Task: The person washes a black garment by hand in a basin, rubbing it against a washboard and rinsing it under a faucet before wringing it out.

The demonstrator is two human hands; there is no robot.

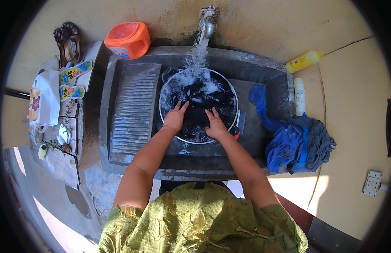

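A round basin [237,104] with a pale rim stands in a dark stone laundry sink [189,170], full of water and dark cloth [198,91]. Water pours into its far side from a metal tap [210,27] on the wall. My left hand [176,116] lies at the basin's left side, fingers apart, fingertips at the dark wet cloth. My right hand [215,122] is at the right side of the basin, fingers spread and tips at the water; neither hand visibly grasps anything. What lies under the water is hard to make out.
A ribbed washboard [133,110] forms the sink's left part. An orange plastic container [128,39] sits on the back left corner. Blue and grey garments [285,142] hang over the right edge, near a yellow bottle [304,61] and a white bottle [299,96]. Shoes [68,44] and insoles [75,72] lie left.
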